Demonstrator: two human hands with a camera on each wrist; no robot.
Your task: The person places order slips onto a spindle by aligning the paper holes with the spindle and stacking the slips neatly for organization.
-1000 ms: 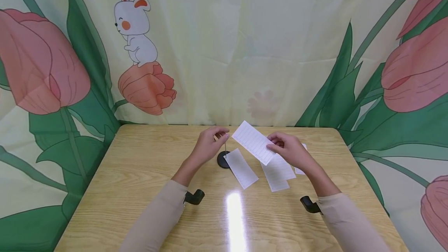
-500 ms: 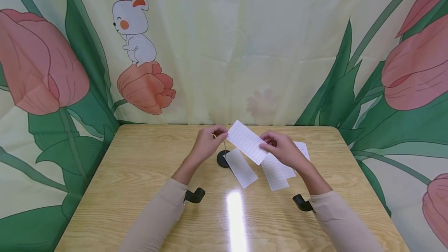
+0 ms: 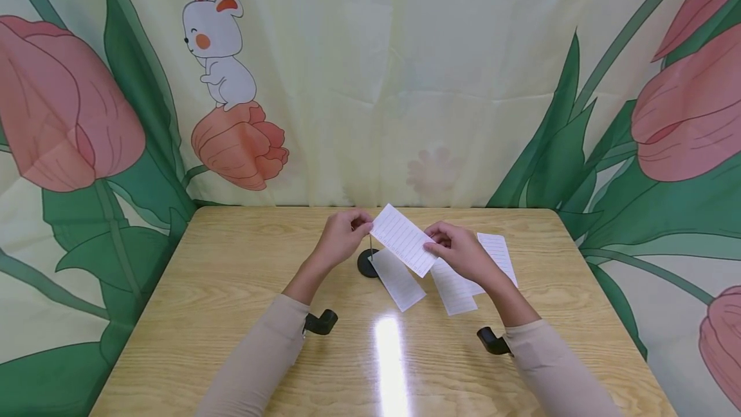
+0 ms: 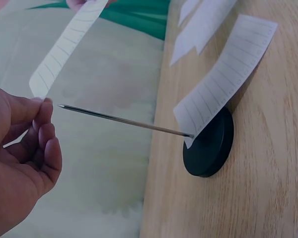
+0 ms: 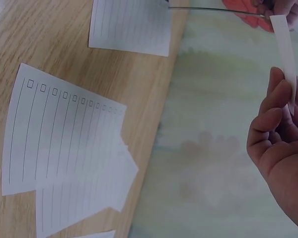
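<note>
A lined white paper slip (image 3: 403, 240) is held up slantwise between both hands. My left hand (image 3: 341, 237) pinches its upper left corner; my right hand (image 3: 460, 251) holds its other end between thumb and fingers. Just beside the left fingertips is the pointed tip of a thin metal spike (image 4: 124, 122), apart from the held slip in the left wrist view. The spike rises from a round black base (image 4: 216, 148). Low on it, another lined slip (image 4: 223, 77) is skewered by one corner, its far end spread over the table.
More lined slips (image 3: 454, 288) overlap on the wooden table (image 3: 231, 340) under the right hand. One further slip (image 3: 498, 255) lies to the right of them. A curtain (image 3: 347, 82) printed with tulips and a rabbit hangs behind the table's back edge.
The right hand has brought the slip leftward to the left hand, whose fingers now pinch its corner. A slip at the right has come more into sight. The spike and skewered slip stay put.
</note>
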